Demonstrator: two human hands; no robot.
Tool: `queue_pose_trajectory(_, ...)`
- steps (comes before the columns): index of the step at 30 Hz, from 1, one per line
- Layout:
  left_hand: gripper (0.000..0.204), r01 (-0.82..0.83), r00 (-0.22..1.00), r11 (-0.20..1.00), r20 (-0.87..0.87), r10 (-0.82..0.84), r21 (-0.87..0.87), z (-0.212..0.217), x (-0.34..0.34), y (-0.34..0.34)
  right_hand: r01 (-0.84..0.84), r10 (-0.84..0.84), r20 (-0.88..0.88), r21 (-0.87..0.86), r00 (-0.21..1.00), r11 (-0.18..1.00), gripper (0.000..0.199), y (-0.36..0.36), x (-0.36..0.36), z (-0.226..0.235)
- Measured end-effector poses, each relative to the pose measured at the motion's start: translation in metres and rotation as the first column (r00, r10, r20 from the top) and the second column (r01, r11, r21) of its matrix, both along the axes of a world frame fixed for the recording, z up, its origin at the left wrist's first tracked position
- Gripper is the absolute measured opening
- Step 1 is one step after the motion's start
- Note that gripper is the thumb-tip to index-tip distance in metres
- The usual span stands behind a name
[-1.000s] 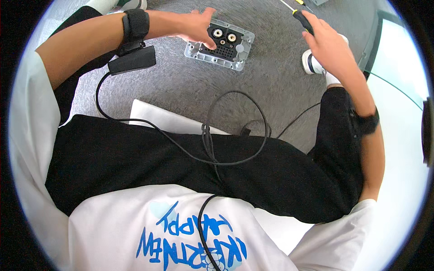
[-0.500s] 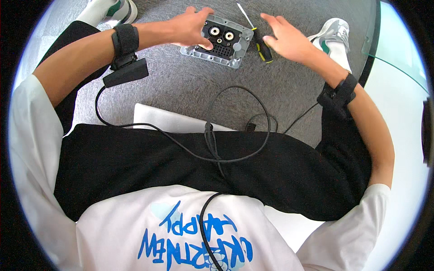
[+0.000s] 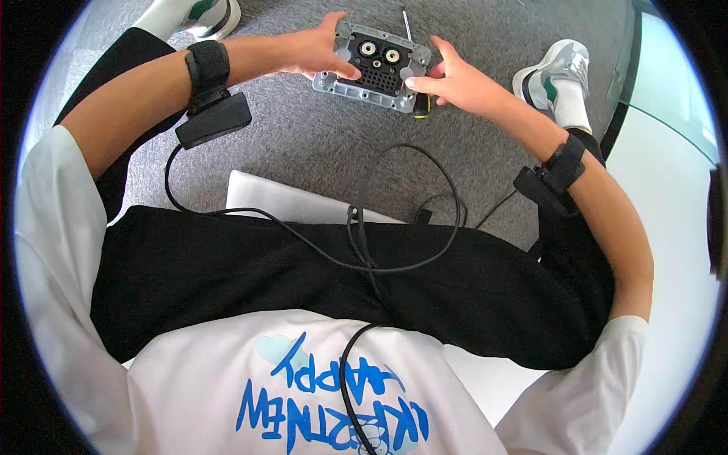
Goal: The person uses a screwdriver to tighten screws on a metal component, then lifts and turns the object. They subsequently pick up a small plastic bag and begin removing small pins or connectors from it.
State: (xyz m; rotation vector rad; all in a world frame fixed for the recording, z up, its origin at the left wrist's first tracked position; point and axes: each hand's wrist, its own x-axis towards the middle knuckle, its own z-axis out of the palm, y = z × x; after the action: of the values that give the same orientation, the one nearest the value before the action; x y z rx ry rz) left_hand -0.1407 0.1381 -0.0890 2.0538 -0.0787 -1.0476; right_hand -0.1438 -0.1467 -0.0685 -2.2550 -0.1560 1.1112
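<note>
A grey metal housing (image 3: 364, 95) with a black, perforated face and two round metal-ringed ports is between my hands, tilted, at the top of the view. My left hand (image 3: 315, 54) grips its left side, thumb on the black face and another finger at the upper corner. My right hand (image 3: 462, 82) clasps the right side, its thumb on the front and its forefinger stretched up along the edge. Behind the housing lies a screwdriver (image 3: 407, 24). Only its metal shaft and the yellow-black handle end show; the middle is hidden.
Grey carpet (image 3: 303, 144) lies beneath. A black cable (image 3: 447, 235) loops over my lap, near a white flat thing (image 3: 280, 201). My shoes (image 3: 557, 72) flank the work on both sides. A glass edge (image 3: 667, 121) and a white surface stand at the right.
My right hand has moved left and closed on the housing's right side. The housing has shifted slightly up and right, now covering most of the screwdriver. My left hand keeps its hold.
</note>
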Motion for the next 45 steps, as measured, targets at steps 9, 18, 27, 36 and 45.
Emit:
queue_pose_trajectory(9,0.101,-0.021,1.0,0.996,0.023,0.019,0.09,0.008,0.011,-0.006,0.088,-0.104,0.13,0.124,0.986,0.988,0.102,0.016,0.001,-0.026)
queue_pose_trajectory(18,0.095,-0.053,0.998,0.99,-0.033,0.058,0.129,0.023,0.025,-0.012,-0.058,0.061,0.076,-0.035,0.995,0.998,0.071,0.029,0.04,-0.009)
queue_pose_trajectory(27,0.089,-0.094,0.995,0.968,0.057,0.083,0.233,0.05,0.011,-0.012,-0.149,0.158,0.342,-0.054,0.926,0.987,0.067,0.033,0.035,0.009)
queue_pose_trajectory(36,0.053,0.18,0.886,0.851,0.296,-0.358,0.493,0.172,0.018,0.033,-0.458,0.46,0.174,-0.057,0.871,0.887,0.05,0.036,0.051,0.079)
queue_pose_trajectory(45,0.053,0.17,0.968,0.904,0.103,-0.227,0.393,0.256,0.011,0.069,-0.668,0.701,0.541,-0.306,0.464,0.678,0.031,0.024,0.013,0.058)
